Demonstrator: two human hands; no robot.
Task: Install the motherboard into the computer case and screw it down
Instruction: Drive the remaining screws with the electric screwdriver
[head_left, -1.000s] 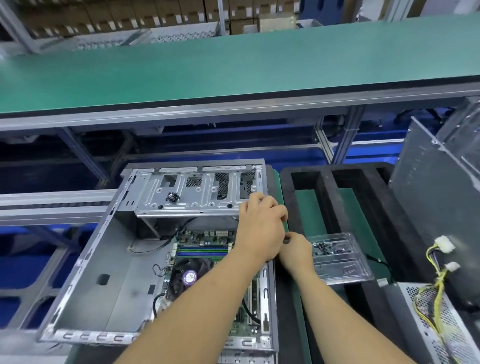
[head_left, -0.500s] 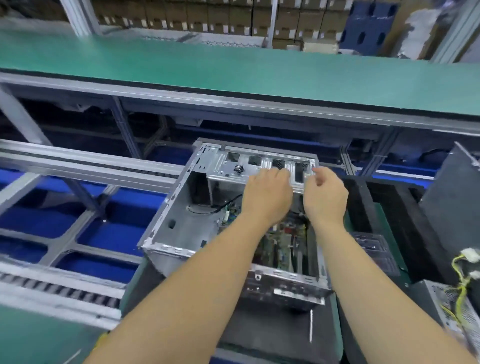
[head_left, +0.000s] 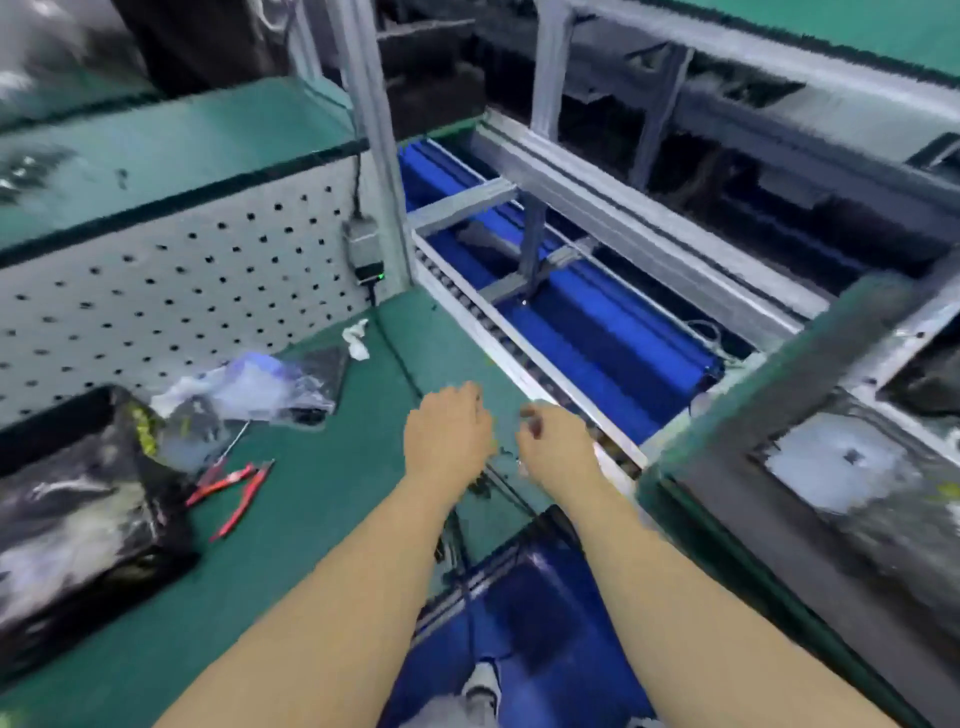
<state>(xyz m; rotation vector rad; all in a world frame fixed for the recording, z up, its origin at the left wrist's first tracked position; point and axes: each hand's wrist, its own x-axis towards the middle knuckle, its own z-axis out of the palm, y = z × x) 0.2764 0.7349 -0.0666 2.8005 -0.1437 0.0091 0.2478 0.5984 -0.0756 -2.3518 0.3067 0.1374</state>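
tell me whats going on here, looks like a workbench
A person at a green bench reaches both bare hands forward over its edge. The left hand and right hand are loosely curled; the blurred picture does not show whether either holds anything. Red-handled pliers and plastic bags lie to the left, below a pegboard. No motherboard shows in this view.

Bench (head_left: 322, 499): green mat, black edging. Pegboard (head_left: 171, 291): pale grey, regular grid of dark holes. Cutters (head_left: 234, 488): red handles. Plastic bags (head_left: 249, 387): clear with bluish-white sheen. Bin (head_left: 78, 525): black, holding glossy white-streaked wrap. Conveyor frame (head_left: 613, 218): silver-grey rails over bright blue panels. Crumpled scrap (head_left: 357, 336): white.
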